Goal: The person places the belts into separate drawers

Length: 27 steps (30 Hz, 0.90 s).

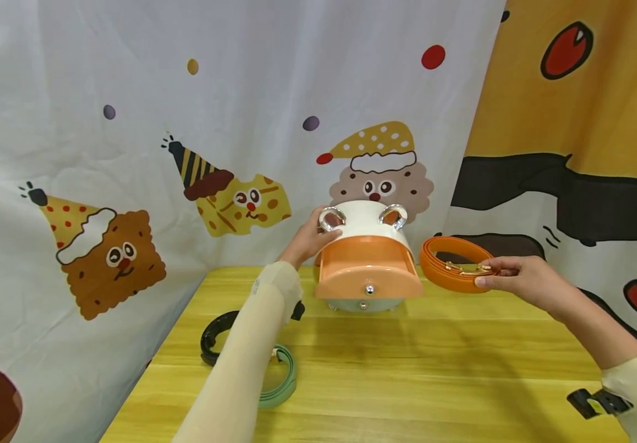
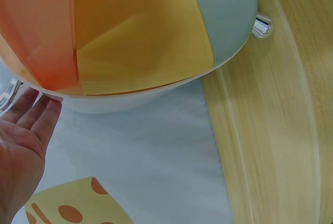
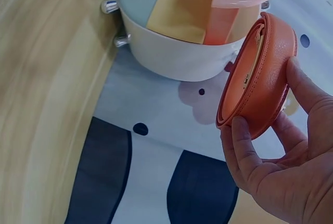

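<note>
A small white drawer box (image 1: 363, 215) with silver ring ears stands on the table, its top orange drawer (image 1: 371, 283) pulled out toward me. My left hand (image 1: 310, 237) holds the box's upper left side by the ear, thumb in front; in the left wrist view its fingers (image 2: 44, 120) touch the box's side. To the right of the box, my right hand (image 1: 529, 283) pinches a rolled orange belt (image 1: 451, 282) with a gold buckle, held in the air. In the right wrist view, thumb and fingers grip the belt (image 3: 276, 73) at its rim.
A rolled black belt (image 1: 208, 344) and a rolled green belt (image 1: 288, 384) lie on the wooden table (image 1: 407, 381) at left, partly behind my left sleeve. A printed cartoon curtain (image 1: 263, 74) hangs behind the box.
</note>
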Available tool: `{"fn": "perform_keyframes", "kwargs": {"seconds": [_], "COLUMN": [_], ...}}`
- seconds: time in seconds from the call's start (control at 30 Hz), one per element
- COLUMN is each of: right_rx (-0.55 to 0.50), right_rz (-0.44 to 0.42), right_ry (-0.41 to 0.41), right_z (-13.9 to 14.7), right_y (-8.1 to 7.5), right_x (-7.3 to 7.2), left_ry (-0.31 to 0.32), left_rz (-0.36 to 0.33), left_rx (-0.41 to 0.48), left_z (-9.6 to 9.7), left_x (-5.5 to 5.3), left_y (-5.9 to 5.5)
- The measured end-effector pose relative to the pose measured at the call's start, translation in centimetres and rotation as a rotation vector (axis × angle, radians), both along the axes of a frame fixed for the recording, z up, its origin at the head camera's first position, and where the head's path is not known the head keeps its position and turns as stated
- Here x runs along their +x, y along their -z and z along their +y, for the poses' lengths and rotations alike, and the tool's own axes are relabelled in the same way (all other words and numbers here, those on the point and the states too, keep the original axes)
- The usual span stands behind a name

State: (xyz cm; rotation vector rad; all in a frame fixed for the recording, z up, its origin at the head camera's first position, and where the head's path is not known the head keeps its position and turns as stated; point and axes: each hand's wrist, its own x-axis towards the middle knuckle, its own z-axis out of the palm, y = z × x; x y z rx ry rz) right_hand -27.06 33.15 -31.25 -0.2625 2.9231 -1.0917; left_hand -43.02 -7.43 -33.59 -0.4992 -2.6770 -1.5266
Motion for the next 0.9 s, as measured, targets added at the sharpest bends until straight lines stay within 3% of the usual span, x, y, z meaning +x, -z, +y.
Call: {"fn": "perform_keyframes", "kwargs": {"seconds": [0.53,0.9], "right_rx": [-0.004,-0.053], "right_rz": [-0.017,-0.090], "right_ry": [-0.062,-0.120], "right_z": [-3.0,-5.4], "right_y": [-3.2,-4.1], "right_x": [-0.7,-1.8], "left_ry": [0.006,0.009], "left_rz": [0.001,0.009], "left_rx": [0.004,0.008], "left_z": [-0.1,-0.1], "left_x": [0.0,0.1], "left_y": [0.0,0.0]}}
